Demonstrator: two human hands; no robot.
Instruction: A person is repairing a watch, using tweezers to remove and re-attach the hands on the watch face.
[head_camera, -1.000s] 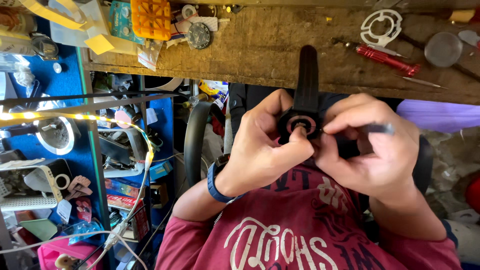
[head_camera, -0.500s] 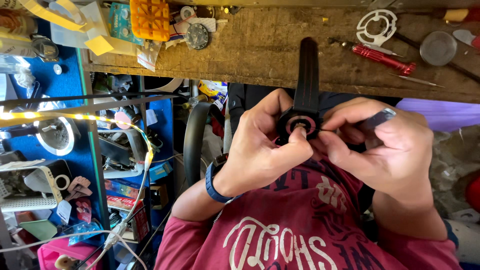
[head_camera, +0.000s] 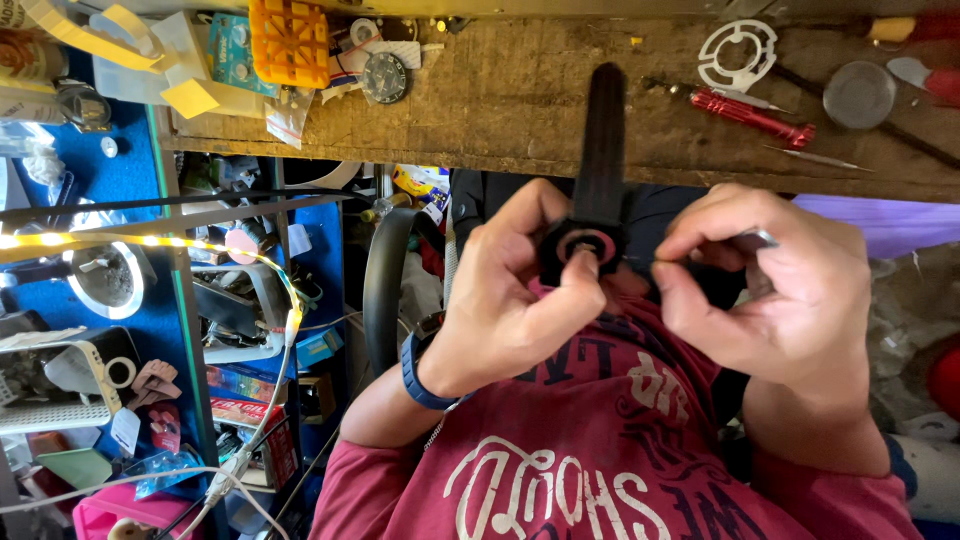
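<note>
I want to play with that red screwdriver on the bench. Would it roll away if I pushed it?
Probably a little. The red screwdriver has a rounded handle and lies flat on the wooden bench, so a sideways push could roll it. The handle looks ridged, which may slow it and make it less slippery to hold. It looks stiff, and its thin tip could poke.

Left hand (head_camera: 500, 300) pinches black watch strap (head_camera: 603, 150).

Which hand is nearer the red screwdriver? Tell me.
Right. The right hand, pinching a small metal piece, is straight back from the red screwdriver, toward the body; the left hand, holding the black watch, is farther left.
</note>
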